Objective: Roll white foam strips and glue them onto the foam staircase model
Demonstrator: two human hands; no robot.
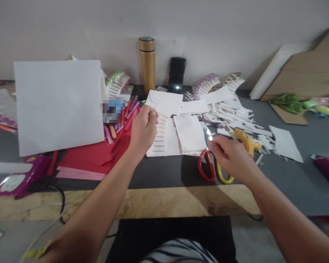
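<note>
My left hand (144, 126) is closed, its thumb and fingers pressed together at the left edge of a white paper piece with narrow brown stripes (159, 137). What lies between the fingers is hidden. My right hand (231, 151) is curled around the pivot area of a pair of scissors with one red and one yellow handle (207, 166); the handles point toward me. Between the two hands lie a small stack of white cards (190, 133) and a folded white sheet (167, 102). A yellow glue gun (246, 140) is partly behind my right hand.
White paper scraps (230, 113) are heaped at the right. A gold flask (147, 65) and a black phone (177, 75) stand near the wall. At left are a large white board (59, 107), red paper (84, 157) and a purple package (24, 177). Cardboard (312, 69) leans at right.
</note>
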